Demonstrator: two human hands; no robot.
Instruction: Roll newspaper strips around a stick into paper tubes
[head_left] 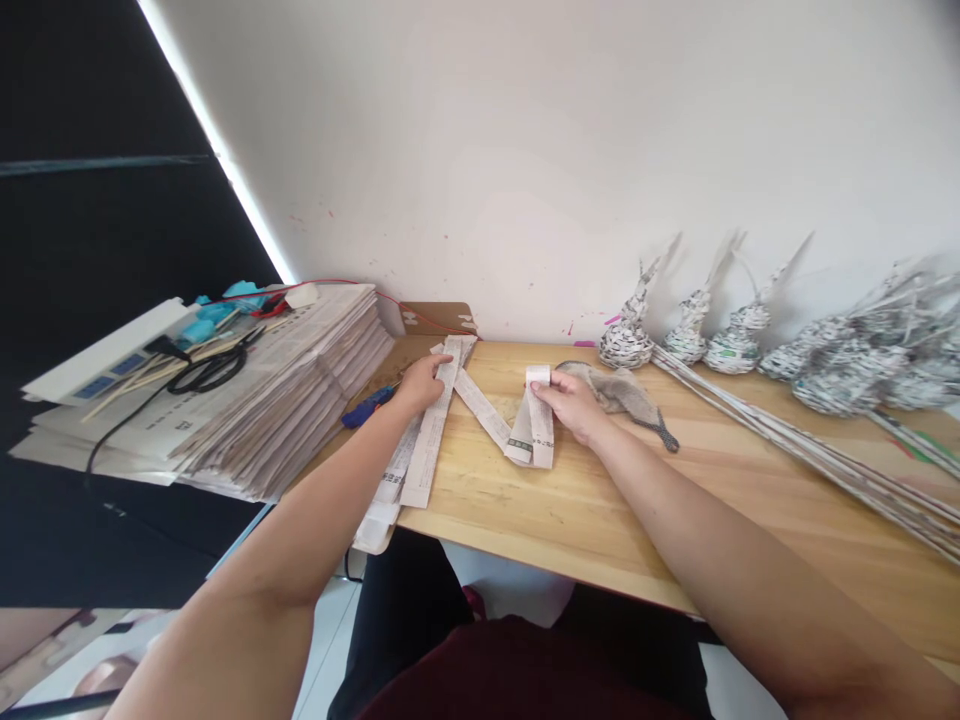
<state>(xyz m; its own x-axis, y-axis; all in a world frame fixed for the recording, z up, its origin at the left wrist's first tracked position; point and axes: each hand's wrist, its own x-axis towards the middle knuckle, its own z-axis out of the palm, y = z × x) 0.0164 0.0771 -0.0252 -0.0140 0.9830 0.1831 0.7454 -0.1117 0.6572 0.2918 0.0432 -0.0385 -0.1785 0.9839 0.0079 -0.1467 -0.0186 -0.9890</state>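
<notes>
Nearest, the person's dark-clad lap (517,670) lies below the front edge of one wooden table (480,500). At the table's left, overlapping newsprint strips (426,450), too closely layered to count, reach the front edge. Beside them, one long paper strip (482,408) lies bent in a zigzag; the right hand (574,400) pinches its raised fold between thumb and fingers. The left hand (422,383) rests on the newsprint strips, one finger extended; whether it grips any cannot be told. To its left lie one blue object (366,408) and one tall newspaper stack (330,390) bearing a white box (131,345), a black plug (169,347) and crumpled blue pieces (246,293). One grey cloth (622,390) lies partly behind the right hand; long paper rods (795,435), bundled past counting, slant across the right side. Farther back, three woven gourd shapes (626,345) stand in a row beside an overlapping, uncountable cluster (847,375). One cardboard piece (435,318) stands near the white wall (525,150).
</notes>
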